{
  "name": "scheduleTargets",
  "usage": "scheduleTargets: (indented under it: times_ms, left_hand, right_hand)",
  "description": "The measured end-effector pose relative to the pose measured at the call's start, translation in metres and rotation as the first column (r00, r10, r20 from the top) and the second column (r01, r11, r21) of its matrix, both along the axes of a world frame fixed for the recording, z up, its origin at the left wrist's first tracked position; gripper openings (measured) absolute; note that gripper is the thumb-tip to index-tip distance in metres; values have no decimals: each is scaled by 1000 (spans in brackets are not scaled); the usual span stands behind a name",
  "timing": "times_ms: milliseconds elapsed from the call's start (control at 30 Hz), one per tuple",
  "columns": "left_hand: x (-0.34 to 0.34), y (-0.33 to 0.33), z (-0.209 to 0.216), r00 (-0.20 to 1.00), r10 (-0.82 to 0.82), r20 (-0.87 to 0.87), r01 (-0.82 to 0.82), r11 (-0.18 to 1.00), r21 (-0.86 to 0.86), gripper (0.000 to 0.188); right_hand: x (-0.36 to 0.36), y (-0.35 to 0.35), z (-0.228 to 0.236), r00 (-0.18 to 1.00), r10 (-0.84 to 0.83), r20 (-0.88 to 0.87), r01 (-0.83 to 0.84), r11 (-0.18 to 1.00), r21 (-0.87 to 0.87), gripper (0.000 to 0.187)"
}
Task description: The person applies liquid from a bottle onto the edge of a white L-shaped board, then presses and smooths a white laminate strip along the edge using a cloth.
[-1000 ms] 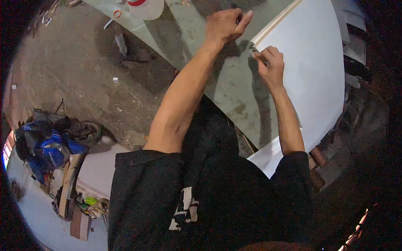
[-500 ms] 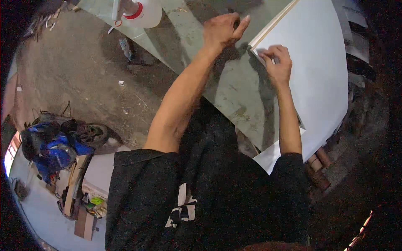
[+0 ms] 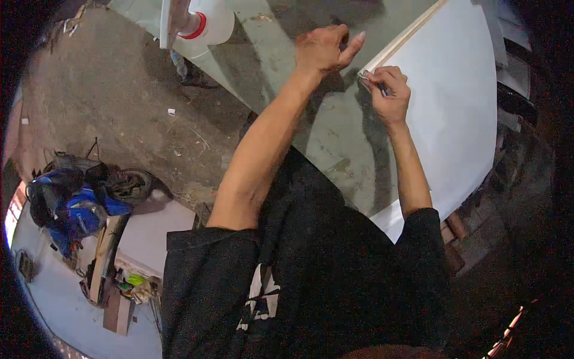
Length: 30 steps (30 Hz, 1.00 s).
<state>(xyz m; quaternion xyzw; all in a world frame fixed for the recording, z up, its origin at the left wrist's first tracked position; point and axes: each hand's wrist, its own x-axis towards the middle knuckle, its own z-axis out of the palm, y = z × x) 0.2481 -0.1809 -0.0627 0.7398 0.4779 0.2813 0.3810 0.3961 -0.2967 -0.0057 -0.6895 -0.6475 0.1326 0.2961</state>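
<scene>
A white sheet (image 3: 451,113) lies at the right over a grey-green tabletop (image 3: 335,128), with a pale wooden strip (image 3: 406,36) along its far-left edge. At the strip's near end my right hand (image 3: 391,96) is closed in a pinch. A small dark thing shows between its fingers, too small and covered to name. My left hand (image 3: 326,51) is over the tabletop, left of the strip and apart from it. Its thumb stretches away from the bent fingers, and nothing shows in it. The fingertips are partly hidden.
A whitish plastic jug (image 3: 218,21) with a red collar stands at the table's far left. On the floor at the left are blue bags (image 3: 84,209), wood offcuts (image 3: 119,314) and scraps. Brown rolls (image 3: 455,226) lie below the sheet at the right.
My right hand has shifted a little left, from above the sheet's edge to the end of the wooden strip. My left hand keeps nearly the same pose. The whole view has shifted slightly.
</scene>
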Motion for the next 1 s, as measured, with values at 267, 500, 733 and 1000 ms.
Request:
scheduleTargets:
  times_ms: [267, 500, 733, 1000]
  left_hand:
    - [-2, -3, -4, 999, 29, -45, -28, 999, 21, 57]
    - [-5, 2, -3, 1000, 28, 13, -28, 999, -30, 57]
    - [2, 5, -7, 998, 45, -40, -43, 998, 47, 57]
    - [-1, -1, -10, 998, 64, 15, -65, 996, 63, 57]
  right_hand:
    - [4, -18, 4, 996, 78, 40, -77, 997, -32, 16]
    - [-7, 6, 4, 996, 83, 31, -83, 997, -7, 15]
    - [0, -2, -2, 996, 87, 18, -86, 996, -39, 13]
    - [3, -13, -15, 995, 71, -76, -69, 997, 35, 11]
